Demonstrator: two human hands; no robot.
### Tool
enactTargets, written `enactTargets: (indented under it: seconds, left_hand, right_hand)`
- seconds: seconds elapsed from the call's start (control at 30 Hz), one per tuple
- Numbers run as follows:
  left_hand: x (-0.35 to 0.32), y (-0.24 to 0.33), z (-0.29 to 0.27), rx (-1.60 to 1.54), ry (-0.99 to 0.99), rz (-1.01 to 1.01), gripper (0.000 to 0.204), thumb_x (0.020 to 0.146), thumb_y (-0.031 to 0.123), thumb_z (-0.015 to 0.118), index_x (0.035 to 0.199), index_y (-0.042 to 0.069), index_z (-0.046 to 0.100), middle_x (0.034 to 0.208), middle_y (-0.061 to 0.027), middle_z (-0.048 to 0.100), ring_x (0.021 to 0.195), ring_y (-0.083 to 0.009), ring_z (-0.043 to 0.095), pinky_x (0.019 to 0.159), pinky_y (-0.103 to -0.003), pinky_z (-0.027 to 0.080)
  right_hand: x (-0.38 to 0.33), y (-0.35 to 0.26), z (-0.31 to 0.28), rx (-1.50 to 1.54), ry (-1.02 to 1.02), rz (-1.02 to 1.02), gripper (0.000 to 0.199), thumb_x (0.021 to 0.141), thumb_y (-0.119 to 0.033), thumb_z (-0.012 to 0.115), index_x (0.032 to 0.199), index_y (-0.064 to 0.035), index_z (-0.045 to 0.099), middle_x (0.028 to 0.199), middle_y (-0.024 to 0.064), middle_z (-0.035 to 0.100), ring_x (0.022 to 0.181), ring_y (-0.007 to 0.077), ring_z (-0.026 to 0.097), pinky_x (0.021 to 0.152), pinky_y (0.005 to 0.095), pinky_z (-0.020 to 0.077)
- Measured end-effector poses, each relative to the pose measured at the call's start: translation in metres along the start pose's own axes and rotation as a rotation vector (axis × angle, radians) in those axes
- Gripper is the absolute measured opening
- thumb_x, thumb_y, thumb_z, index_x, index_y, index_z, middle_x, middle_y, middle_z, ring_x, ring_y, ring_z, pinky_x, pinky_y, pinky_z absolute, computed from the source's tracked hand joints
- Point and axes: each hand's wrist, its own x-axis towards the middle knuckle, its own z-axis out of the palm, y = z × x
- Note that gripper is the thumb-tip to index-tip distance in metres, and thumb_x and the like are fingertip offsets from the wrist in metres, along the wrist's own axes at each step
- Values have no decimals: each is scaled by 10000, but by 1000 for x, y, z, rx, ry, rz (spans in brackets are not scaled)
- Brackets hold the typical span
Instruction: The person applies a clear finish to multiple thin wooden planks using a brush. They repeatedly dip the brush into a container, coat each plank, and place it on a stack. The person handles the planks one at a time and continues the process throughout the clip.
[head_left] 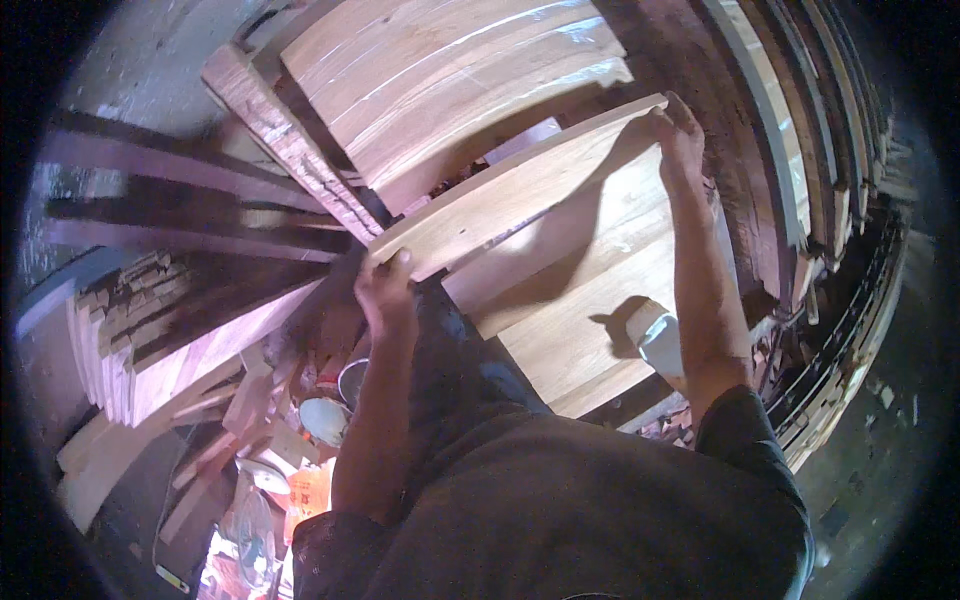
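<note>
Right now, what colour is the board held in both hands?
Pale tan, light wood with faint grain: the board, gripped by the left hand and right hand, head view.

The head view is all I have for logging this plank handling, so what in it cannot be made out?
- Underside of the light plank, held by the left hand and right hand: faces away.
- Right hand's fingertips: curled over the plank's far end.
- Clutter on the floor at lower left: too small, partly behind the left forearm.
- Dark boards at left: blurred.

head cam | looks steeply down (fisheye) | close over hands (385, 290)
</note>
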Motion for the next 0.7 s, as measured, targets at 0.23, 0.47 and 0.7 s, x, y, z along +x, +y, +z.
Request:
enactTargets:
  seconds: [0.23, 0.47, 0.7]
  left_hand:
    - [-81, 53, -38, 403, -367, 871, 140, 837, -70, 592, 971, -34, 577, 1086, -223, 684, 1042, -389, 671, 944, -497, 512]
    - [-142, 76, -41, 882, -752, 1357, 108, 741, -40, 627, 825, 25, 610, 1114, -135, 669, 1130, -337, 600, 973, -499, 480]
    - [-167, 68, -27, 1079, -836, 1425, 112, 793, 20, 596, 897, 29, 635, 1247, -110, 629, 1272, -366, 512, 1074, -577, 377]
  right_hand:
    - [-104, -10, -71, 552, 145, 122, 473, 857, -40, 462, 1308, 96, 500, 1188, 186, 616, 1112, 268, 589, 1000, 348, 441]
    - [-263, -45, -152, -159, 313, 57, 404, 877, -23, 529, 1269, 37, 603, 1177, 114, 678, 1065, 193, 636, 957, 304, 458]
    - [-348, -18, -183, -659, 136, 132, 374, 799, -21, 579, 1159, -49, 678, 1036, 200, 699, 935, 312, 688, 824, 389, 538]
